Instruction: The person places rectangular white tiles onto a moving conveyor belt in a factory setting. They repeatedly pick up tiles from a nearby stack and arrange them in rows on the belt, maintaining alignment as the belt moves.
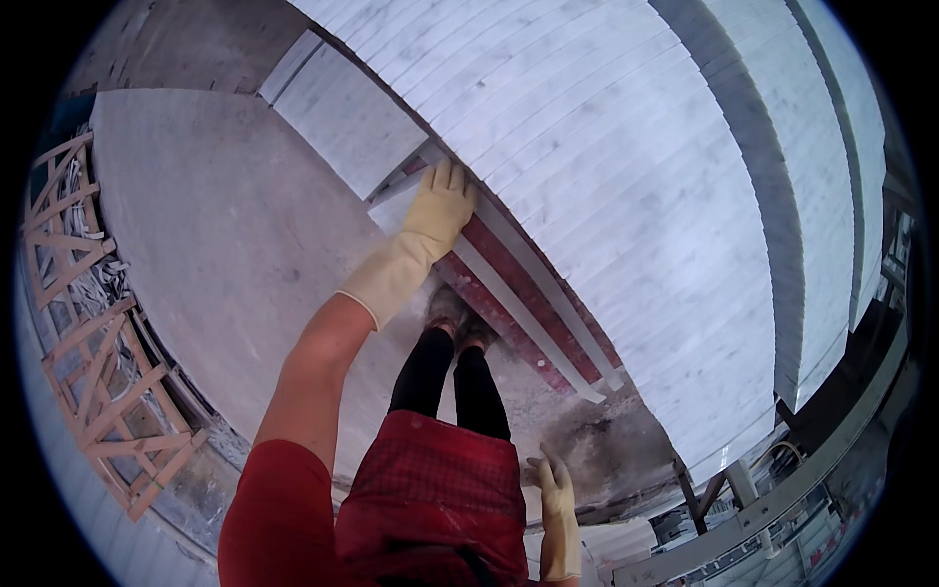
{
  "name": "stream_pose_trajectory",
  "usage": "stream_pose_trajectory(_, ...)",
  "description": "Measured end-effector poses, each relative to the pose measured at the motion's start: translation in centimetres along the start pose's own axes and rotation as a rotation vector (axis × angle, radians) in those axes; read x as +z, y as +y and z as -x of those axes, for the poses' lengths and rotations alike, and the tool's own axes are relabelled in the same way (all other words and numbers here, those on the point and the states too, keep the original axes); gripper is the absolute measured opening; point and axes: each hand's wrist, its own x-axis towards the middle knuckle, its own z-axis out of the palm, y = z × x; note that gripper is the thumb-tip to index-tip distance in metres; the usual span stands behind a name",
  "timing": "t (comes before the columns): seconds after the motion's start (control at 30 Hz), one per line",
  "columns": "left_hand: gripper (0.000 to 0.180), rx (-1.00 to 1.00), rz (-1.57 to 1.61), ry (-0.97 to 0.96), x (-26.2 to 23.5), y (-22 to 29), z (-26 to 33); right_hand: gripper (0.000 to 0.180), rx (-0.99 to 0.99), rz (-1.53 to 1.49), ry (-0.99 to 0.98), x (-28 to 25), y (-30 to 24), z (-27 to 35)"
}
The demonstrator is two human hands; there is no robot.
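While extended left hand touches flat, whitish slab, grip unclear, right hand half-spread, empty.

a grey, dusty floor is spread below, darkened in a stained patch toward the lower right. along its left side, open wooden frames are set down, with pale shredded strips heaped among them. a pair of shoes is planted beside red boards, which are lined lengthwise by pale bars. near the boards' upper end, a small white piece and a larger white slab are seen; whether both are borne by the boards cannot be told. a large table, raised on legs, is covered with white, grey-flecked strips, laid closely side by side in long rows.
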Motion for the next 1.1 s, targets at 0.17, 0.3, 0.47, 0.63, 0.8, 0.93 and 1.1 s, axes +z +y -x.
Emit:
stream_pose_trajectory(0.17, 0.094, -0.212, 0.014, -0.031, -1.2, -0.4, 1.9, 0.058, -0.005, 0.006, 0.001, 0.3, -1.5, -0.2)
stream_pose_trajectory(0.3, 0.115, -0.318, -0.097, -0.236, -3.7, -0.3, 2.7, 0.057, -0.021, 0.018, 0.003, 0.8, -2.6, -0.4)
stream_pose_trajectory(0.47, 0.122, -0.447, -0.038, -0.411, -4.3, -1.1, 1.0, 0.056, -0.093, 0.027, -0.017, 1.4, -3.8, -2.0)
stream_pose_trajectory(0.63, 0.123, -0.477, -0.076, -0.57, -4.8, -0.7, 0.0, 0.056, -0.146, -0.024, -0.062, 3.2, -5.4, -3.7)
stream_pose_trajectory(0.8, 0.13, -0.738, 0.272, -0.505, -5.8, 1.0, 0.5, 0.056, -0.185, -0.003, -0.117, 6.3, -8.5, -5.4)
stream_pose_trajectory(0.93, 0.129, -0.963, 0.841, -0.372, -5.8, 2.8, 5.5, 0.059, -0.207, -0.051, -0.171, 8.7, -11.1, -8.2)
stream_pose_trajectory(1.1, 0.122, -1.001, 1.581, -0.49, -9.2, 9.6, 14.7, 0.079, -0.33, -0.201, -0.234, 12.3, -13.0, -9.8)
